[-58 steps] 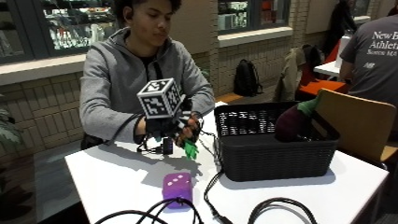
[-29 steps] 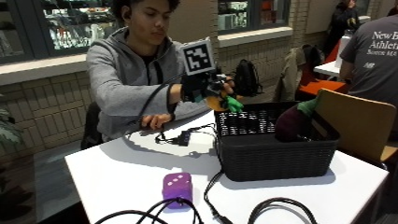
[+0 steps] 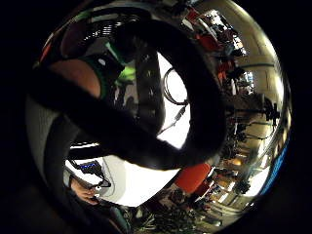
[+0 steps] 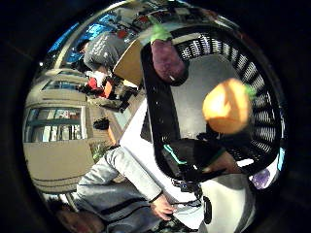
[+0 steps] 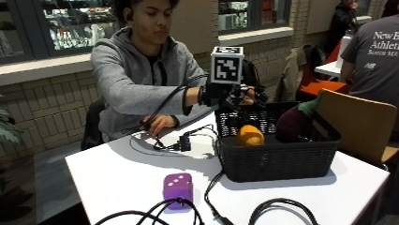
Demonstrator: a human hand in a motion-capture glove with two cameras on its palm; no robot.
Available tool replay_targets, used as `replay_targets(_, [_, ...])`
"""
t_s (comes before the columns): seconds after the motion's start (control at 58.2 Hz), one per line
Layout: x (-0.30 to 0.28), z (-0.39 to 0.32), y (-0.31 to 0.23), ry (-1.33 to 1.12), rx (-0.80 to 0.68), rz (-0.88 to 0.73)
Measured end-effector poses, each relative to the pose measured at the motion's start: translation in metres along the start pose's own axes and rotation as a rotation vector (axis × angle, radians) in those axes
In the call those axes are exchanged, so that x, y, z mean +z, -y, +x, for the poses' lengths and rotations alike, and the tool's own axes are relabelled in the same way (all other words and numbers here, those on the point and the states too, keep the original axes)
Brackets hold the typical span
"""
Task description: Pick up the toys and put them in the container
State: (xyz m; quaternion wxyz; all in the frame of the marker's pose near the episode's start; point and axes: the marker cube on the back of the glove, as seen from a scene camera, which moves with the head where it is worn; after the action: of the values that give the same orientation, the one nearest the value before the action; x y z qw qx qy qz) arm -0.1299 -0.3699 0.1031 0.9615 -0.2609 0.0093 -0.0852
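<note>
since the earlier frame the gloved right hand (image 5: pixel 233 96) has swung from the tabletop to above the near rim of the black basket (image 5: pixel 274 159), and the orange carrot toy (image 5: pixel 249 135) it carried now sits free of the hand, inside the basket or dropping into it. the fingers look spread and relaxed, holding nothing, though the outside view shows them only partly. the thumb-side palm view shows the carrot (image 4: pixel 226 107) below the palm against the basket wall, with a purple eggplant toy (image 4: pixel 167 58) lying deeper in. so two toys appear to be in the container. a purple die (image 5: pixel 177 186) is left on the white table (image 5: pixel 112 173), well apart from the basket, near the front cables; it looks like the remaining pick. the bare left hand (image 5: pixel 159 124) rests on the table.
</note>
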Motion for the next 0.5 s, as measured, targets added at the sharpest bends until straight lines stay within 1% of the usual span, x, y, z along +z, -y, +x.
replay_targets(0.069, [-0.005,0.022,-0.017,-0.013,0.028,-0.002])
replay_targets(0.155, [-0.007,0.066,-0.050,-0.056,0.086,0.009])
replay_targets(0.206, [-0.003,0.095,-0.069,-0.069,0.159,0.008])
replay_targets(0.258, [0.002,0.129,-0.086,-0.021,0.284,-0.004])
replay_targets(0.292, [0.010,0.146,-0.097,0.005,0.350,-0.015])
replay_targets(0.343, [0.027,0.161,-0.112,0.025,0.402,-0.038])
replay_targets(0.412, [0.052,0.185,-0.132,0.017,0.484,-0.116])
replay_targets(0.498, [0.079,0.198,-0.145,0.039,0.515,-0.185])
